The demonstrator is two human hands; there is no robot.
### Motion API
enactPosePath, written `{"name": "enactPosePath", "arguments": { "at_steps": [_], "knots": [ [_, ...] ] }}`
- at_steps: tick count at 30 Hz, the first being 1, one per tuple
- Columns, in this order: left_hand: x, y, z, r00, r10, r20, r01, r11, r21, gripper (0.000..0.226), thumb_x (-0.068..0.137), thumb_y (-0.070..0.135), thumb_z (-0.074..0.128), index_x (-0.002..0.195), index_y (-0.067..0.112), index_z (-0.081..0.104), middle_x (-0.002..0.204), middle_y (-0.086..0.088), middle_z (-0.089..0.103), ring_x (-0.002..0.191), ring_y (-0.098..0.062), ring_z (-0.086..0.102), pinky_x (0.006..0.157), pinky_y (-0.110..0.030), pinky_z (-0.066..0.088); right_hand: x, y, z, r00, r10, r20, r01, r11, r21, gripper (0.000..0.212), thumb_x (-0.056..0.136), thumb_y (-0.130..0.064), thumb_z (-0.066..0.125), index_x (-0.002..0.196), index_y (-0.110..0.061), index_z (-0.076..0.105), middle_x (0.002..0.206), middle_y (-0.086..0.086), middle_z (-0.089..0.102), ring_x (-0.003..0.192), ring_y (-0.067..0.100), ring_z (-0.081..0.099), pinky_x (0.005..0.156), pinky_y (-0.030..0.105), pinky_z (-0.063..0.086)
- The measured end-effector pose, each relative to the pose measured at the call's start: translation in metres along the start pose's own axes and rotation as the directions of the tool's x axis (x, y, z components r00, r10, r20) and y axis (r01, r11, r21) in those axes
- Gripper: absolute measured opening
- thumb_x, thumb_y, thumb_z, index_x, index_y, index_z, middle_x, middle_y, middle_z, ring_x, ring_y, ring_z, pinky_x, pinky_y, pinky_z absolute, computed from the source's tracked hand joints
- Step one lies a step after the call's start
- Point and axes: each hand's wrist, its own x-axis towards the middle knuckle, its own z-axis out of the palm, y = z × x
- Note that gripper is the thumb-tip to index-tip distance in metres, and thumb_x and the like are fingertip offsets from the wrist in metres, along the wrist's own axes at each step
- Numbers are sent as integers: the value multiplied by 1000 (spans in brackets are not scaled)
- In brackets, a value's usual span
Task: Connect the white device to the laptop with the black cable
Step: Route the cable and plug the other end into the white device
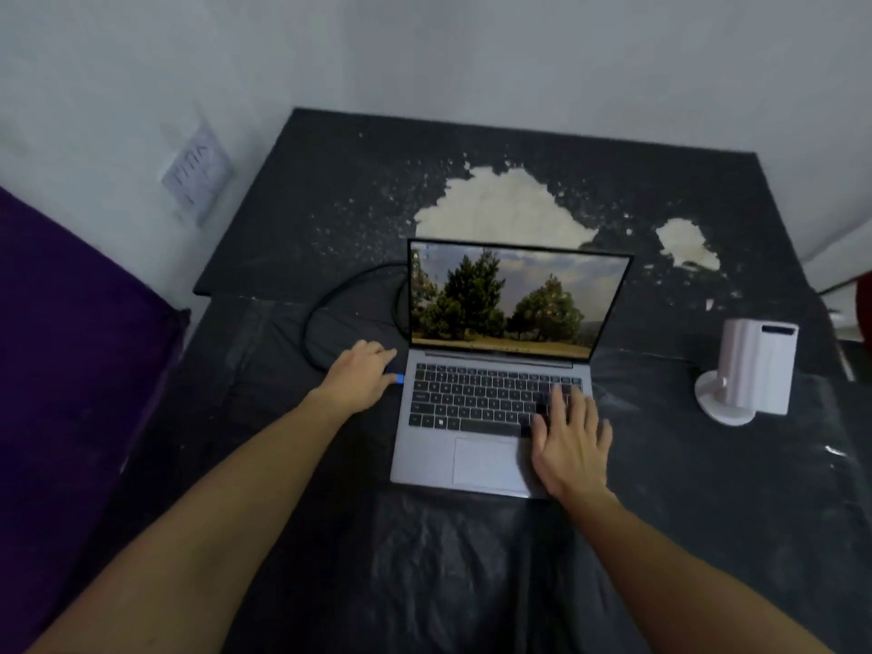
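A grey laptop (pixel 424 455) lies opened in the middle of the dark table, its screen showing trees. My left hand (pixel 361 372) is at the laptop's left edge, fingers closed on the black cable's plug, whose blue tip (pixel 400 379) touches the laptop's side. The black cable (pixel 325 299) loops away to the left and runs behind the screen. My right hand (pixel 568 441) rests flat on the right side of the keyboard and palm rest, fingers apart. The white device (pixel 750 370) stands on a round base at the right of the table, apart from the laptop.
The dark table (pixel 330 191) has worn patches where pale material shows through behind the laptop. Black plastic sheeting (pixel 472 559) covers the near part. A purple cushion (pixel 71 346) lies at the left. Grey walls close the back and the left.
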Motion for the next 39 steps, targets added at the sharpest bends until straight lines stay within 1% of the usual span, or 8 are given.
{"name": "enactPosePath", "arguments": {
  "at_steps": [3,6,13,19,23,32,35,39],
  "knots": [
    [8,-9,-38,994,-103,-36,101,994,-52,49,101,37,50,145,16,46,143,-6,47,131,-27,37,105,-42,38,22,-35,-44,979,-181,-92,182,983,-2,52,100,-39,36,149,-19,35,153,11,35,143,31,28,114,50,24],
    [22,-17,-83,989,-130,-75,126,990,-57,45,102,36,48,143,17,49,141,-6,48,130,-28,38,103,-43,40,50,-79,-98,915,-355,-191,365,931,15,42,96,-30,45,136,-18,49,137,7,48,132,28,39,108,45,29],
    [75,-32,-148,979,-119,-164,107,991,-78,40,102,33,48,135,12,54,134,-10,51,126,-30,39,102,-45,41,128,-175,-184,788,-538,-298,567,824,11,29,95,-26,43,116,-17,61,118,4,58,112,26,50,93,43,40],
    [123,-35,-158,983,-72,-167,62,996,-61,39,101,30,50,135,12,56,133,-10,52,125,-29,40,101,-44,42,178,-212,-194,780,-594,-195,602,798,-25,31,97,-28,40,115,-16,63,120,6,60,113,27,51,94,43,41],
    [162,-39,-136,993,-75,-95,71,997,-40,38,100,28,52,135,13,56,134,-10,52,125,-29,40,102,-44,41,208,-221,-175,790,-601,-117,598,799,-65,32,97,-28,38,115,-15,62,119,8,59,112,28,49,92,44,41],
    [218,-45,-91,999,-21,45,25,994,-107,39,97,24,60,134,12,58,130,-14,57,122,-32,47,103,-43,40,250,-224,-156,794,-593,-134,590,805,-69,33,98,-31,40,118,-16,62,122,8,58,113,29,48,92,45,41],
    [223,-51,-75,996,0,94,10,994,-110,36,94,21,63,129,13,61,124,-14,57,118,-32,49,99,-44,42,257,-216,-152,811,-572,-120,568,820,-67,34,98,-30,39,117,-15,62,121,8,58,113,29,48,91,44,42],
    [226,-58,-64,999,-22,25,26,977,-210,14,98,14,56,109,12,64,110,-13,59,103,-30,55,87,-41,46,261,-208,-150,835,-544,-77,543,839,-46,34,98,-29,40,121,-15,60,123,9,58,114,30,49,92,44,42]
  ]
}}
